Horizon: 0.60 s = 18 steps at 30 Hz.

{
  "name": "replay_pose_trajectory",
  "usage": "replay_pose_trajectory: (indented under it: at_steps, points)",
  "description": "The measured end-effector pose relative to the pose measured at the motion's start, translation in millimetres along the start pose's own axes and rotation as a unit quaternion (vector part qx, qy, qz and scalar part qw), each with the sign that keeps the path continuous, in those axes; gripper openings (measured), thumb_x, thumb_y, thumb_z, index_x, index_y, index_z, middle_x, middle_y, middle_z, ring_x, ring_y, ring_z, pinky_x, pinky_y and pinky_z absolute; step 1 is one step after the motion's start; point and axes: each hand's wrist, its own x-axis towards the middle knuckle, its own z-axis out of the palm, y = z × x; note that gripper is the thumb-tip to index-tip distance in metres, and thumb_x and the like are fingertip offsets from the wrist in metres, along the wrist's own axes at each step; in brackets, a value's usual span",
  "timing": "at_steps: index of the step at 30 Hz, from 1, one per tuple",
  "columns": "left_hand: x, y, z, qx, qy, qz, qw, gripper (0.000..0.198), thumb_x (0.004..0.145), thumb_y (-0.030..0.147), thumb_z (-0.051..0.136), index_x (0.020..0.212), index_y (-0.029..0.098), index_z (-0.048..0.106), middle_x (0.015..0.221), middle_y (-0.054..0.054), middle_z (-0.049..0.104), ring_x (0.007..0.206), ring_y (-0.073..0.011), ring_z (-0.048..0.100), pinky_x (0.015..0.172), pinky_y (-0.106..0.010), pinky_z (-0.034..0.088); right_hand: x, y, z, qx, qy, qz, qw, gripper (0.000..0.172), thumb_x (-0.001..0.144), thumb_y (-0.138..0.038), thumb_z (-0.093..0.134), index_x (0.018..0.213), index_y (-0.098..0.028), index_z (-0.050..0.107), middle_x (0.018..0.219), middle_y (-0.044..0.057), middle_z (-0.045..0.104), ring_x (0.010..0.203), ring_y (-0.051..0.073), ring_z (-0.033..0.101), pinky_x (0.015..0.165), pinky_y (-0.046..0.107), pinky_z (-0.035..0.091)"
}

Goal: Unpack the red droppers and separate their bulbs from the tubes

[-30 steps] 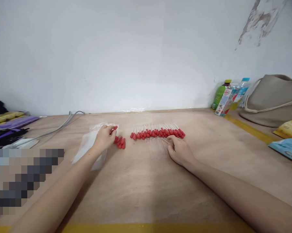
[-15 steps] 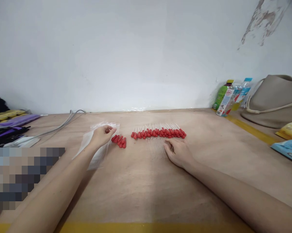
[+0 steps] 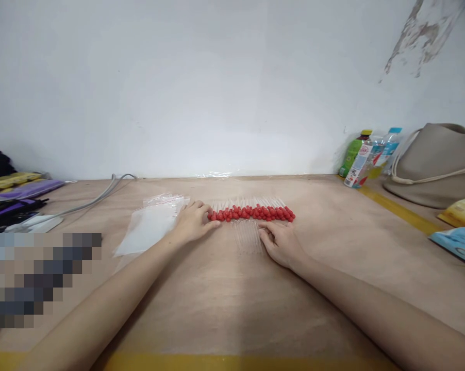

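Note:
A row of glass droppers with red rubber bulbs (image 3: 251, 212) lies across the table, their clear tubes pointing toward the wall. At the left end of this row is my left hand (image 3: 194, 220), thumb and fingers apart around the end bulbs; it covers the spot where the loose red bulbs lay. Several clear glass tubes (image 3: 245, 237) without bulbs lie side by side in front of the row. My right hand (image 3: 282, 242) rests at their right edge, fingers loosely bent, a gap showing between thumb and forefinger. Left of my left hand are clear zip bags (image 3: 149, 226).
A grey cable (image 3: 97, 200) runs along the left back. Black, yellow and purple packets (image 3: 31, 190) lie far left. Drink bottles (image 3: 362, 162) stand at the back right beside a grey-beige bag (image 3: 437, 165). A blue packet (image 3: 457, 245) lies at the right edge.
My left hand has moved right from above the zip bags to the left end of the dropper row, and its fingers have spread. It now hides the loose red bulbs. My right hand stays put.

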Motion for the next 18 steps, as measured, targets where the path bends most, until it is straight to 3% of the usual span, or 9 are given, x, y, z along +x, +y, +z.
replay_pose_trajectory:
  at_steps: [6,9,14,18]
  points:
    - [12.2,2.2,4.0,0.023,-0.009,-0.012,1.000,0.025,0.071,0.046,0.057,0.073,0.021,0.058,0.084,-0.004,0.057,0.090,-0.0246,0.049,0.078,-0.037,0.035,0.4,0.3,0.0,-0.010,0.005,0.013,1.000,0.023,0.082,-0.023,0.041,0.091,-0.019,0.062,0.073,0.002,0.065,0.071,0.015,0.057,0.073,0.030,0.031]
    - [10.7,-0.6,2.5,-0.013,0.041,-0.017,0.999,0.021,0.075,0.040,0.054,0.071,0.019,0.056,0.080,-0.004,0.056,0.085,-0.0225,0.050,0.076,-0.035,0.037,0.6,-0.3,-0.8,-0.012,0.003,0.020,1.000,0.023,0.082,-0.023,0.041,0.090,-0.018,0.062,0.074,0.002,0.065,0.072,0.015,0.057,0.073,0.030,0.032]
    - [-6.4,-0.1,-1.4,-0.125,0.191,-0.057,0.972,0.017,0.080,0.034,0.048,0.076,0.018,0.052,0.081,-0.004,0.054,0.077,-0.0170,0.051,0.070,-0.030,0.041,1.3,-0.6,-0.3,-0.004,0.007,0.024,1.000,0.022,0.082,-0.026,0.041,0.089,-0.018,0.061,0.075,0.003,0.065,0.072,0.016,0.058,0.075,0.032,0.035]
    - [-25.6,10.7,10.8,-0.288,0.200,-0.083,0.933,0.016,0.082,0.032,0.047,0.088,0.018,0.050,0.084,-0.003,0.057,0.074,-0.0143,0.055,0.068,-0.027,0.044,2.2,3.0,2.1,0.017,0.033,0.020,0.999,0.025,0.084,-0.029,0.040,0.095,-0.017,0.059,0.089,0.007,0.064,0.085,0.019,0.057,0.079,0.035,0.038]
